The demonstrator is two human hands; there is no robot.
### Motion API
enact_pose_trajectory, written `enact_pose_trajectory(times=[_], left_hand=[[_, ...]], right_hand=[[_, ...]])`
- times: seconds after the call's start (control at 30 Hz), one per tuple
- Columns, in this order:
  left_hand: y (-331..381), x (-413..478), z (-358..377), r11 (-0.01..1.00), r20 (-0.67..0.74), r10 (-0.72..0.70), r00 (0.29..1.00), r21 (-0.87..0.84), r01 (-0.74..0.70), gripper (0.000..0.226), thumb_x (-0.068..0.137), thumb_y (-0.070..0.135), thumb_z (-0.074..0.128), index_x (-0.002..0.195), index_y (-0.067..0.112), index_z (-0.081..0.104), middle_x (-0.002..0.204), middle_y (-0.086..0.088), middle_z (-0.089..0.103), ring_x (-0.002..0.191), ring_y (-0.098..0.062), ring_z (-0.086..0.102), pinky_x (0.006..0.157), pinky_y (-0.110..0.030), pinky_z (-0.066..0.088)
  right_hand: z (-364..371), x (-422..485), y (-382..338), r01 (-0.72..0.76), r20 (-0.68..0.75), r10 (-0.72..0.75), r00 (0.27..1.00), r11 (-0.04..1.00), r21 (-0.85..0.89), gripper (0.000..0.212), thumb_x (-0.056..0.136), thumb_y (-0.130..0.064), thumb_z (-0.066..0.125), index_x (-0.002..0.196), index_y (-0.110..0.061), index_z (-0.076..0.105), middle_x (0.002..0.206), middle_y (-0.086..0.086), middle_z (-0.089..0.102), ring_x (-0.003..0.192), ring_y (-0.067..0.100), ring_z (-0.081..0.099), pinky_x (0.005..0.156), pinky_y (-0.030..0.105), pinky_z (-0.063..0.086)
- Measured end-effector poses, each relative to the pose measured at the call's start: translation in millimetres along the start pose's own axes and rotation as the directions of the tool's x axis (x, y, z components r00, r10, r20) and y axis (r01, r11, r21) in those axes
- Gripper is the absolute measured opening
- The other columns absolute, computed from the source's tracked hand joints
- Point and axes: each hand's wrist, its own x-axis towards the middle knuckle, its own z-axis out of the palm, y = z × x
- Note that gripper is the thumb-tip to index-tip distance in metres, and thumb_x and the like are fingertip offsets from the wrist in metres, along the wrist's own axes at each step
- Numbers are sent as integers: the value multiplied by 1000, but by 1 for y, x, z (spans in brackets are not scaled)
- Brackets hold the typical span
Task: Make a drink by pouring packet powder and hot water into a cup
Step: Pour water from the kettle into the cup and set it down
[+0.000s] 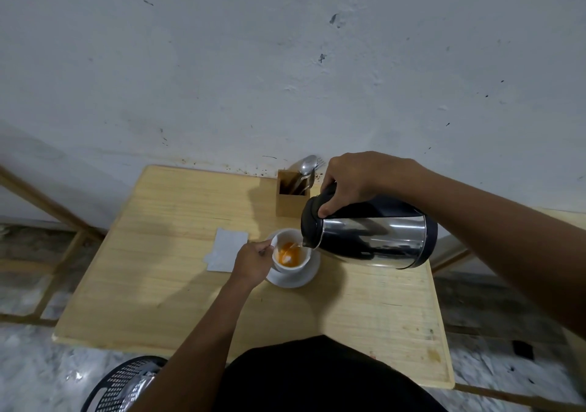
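Two hands share this pour, and reading across from the left, a flat white packet (225, 250) lies on the wooden table (165, 284), just beside the left hand (252, 261). That hand is closed on the handle side of the white cup (290, 251), pinching it to steady it; the handle itself is hidden under the fingers. The cup stands on a white saucer (293, 278) and already holds orange liquid low in its bowl, so the powder looks to be in and the water step is under way. Behind it a wooden holder (291, 197) with a spoon and fork stands at the wall, clear of the work.

To the right, the right hand (355, 180) is clenched around the black handle of a steel electric kettle (371, 237), tipped over nearly on its side with the spout directly above the cup's right rim, close to touching it.

Doing this well probably means keeping the tilt shallow so the stream stays thin and lands in the middle of the cup, away from the steadying fingers, which sit right at the rim. Levelling the kettle early would leave room for stirring.
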Motion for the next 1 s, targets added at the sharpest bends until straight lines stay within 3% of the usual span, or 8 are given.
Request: enact_pose_trajectory(times=[0.5,1.0], left_hand=[[3,-2,1,1000,-15,-17,1000,2,17,34,96,16,49,127,4,58,131,-15,60,120,-26,56,90,-23,39],[0,-3,-1,1000,-10,-1,1000,9,1,35,95,17,50,127,5,59,129,-14,61,120,-26,56,98,-31,43]], right_hand=[[-15,-6,4,15,20,-15,1000,1000,-27,48,73,-62,70,103,-25,75,90,-8,71,82,12,62,65,28,48],[-18,-5,7,-12,37,13,999,1000,-29,51,69,-64,72,102,-25,75,91,-7,72,84,15,64,74,33,54]])
